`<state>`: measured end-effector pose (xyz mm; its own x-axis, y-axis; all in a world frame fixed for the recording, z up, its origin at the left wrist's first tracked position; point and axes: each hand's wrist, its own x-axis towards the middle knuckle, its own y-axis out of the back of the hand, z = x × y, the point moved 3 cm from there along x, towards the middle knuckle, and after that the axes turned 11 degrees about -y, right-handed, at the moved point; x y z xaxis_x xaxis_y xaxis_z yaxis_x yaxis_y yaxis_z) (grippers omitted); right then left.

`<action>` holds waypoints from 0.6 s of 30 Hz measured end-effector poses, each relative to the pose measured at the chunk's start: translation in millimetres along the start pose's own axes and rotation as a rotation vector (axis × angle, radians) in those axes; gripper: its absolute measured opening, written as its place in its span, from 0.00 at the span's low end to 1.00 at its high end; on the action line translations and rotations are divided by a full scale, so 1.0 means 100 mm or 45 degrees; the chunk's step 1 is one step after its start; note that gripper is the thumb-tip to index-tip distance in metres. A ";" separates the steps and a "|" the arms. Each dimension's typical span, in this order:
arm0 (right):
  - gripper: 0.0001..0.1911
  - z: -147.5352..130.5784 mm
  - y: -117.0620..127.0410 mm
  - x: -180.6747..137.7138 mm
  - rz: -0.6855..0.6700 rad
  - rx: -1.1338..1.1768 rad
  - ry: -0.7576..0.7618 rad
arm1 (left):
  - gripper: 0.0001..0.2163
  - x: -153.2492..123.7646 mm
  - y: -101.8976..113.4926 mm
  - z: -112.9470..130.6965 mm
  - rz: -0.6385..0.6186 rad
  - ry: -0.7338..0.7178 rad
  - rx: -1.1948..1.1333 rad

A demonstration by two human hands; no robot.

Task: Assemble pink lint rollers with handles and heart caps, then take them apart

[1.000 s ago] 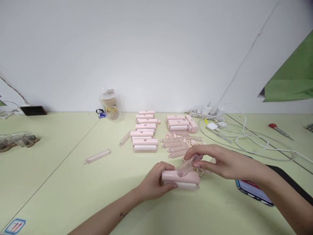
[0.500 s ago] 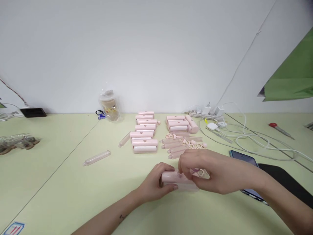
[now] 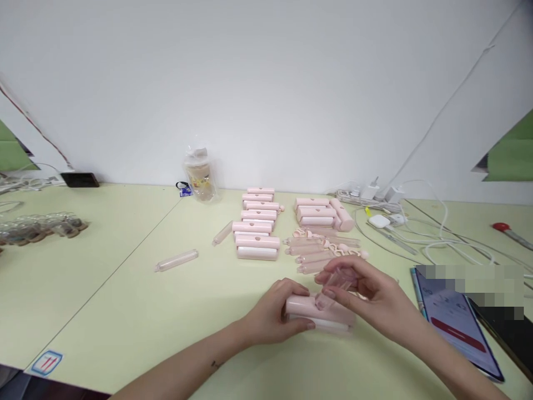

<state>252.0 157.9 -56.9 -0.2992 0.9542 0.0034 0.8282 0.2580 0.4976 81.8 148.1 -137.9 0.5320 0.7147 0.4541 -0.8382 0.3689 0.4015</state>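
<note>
We find both hands occupied over the pale green table [image 3: 187, 339]. The left hand [image 3: 280, 312] is closed about the left end of a pink case [image 3: 300, 305], its fingers over the far side and its thumb lying along the near side, against the white strip; the span between thumb and fingers is just the depth of the case, and we note the hold as firm in appearance. The case lies lengthwise in front of the person, its right part below the other hand. The right hand [image 3: 366, 291] grasps a clear pink tube [image 3: 338, 279] in a pinch, thumb on the near side and fingers curled round the far side, the grip open only by the tube's width. The tube is tilted, its lower end at the upper face of the case; we cannot tell whether it enters the case or only rests against it. Beyond the hands we record a column of pink cases [image 3: 257, 243], a smaller group of cases [image 3: 317, 213] to its right, and a cluster of loose tubes [image 3: 310, 259] in front of that group. A single tube [image 3: 177, 260] lies well apart on the left. A phone [image 3: 452, 319] with its screen lit lies to the right of the right hand.
</note>
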 end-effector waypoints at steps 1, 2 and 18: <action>0.12 0.01 0.01 -0.01 0.002 0.009 0.000 | 0.17 0.00 0.00 0.00 -0.001 0.004 -0.001; 0.12 0.01 0.02 -0.02 -0.009 0.022 0.007 | 0.17 0.00 0.00 0.00 -0.004 0.009 -0.002; 0.08 0.04 -0.36 0.02 -0.101 0.654 0.118 | 0.16 0.01 0.00 0.01 -0.027 0.085 -0.039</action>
<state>223.4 150.8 -78.7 -0.3919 0.9173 0.0714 0.9198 0.3921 0.0105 82.2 147.9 -136.5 0.5415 0.7441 0.3913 -0.8307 0.4019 0.3854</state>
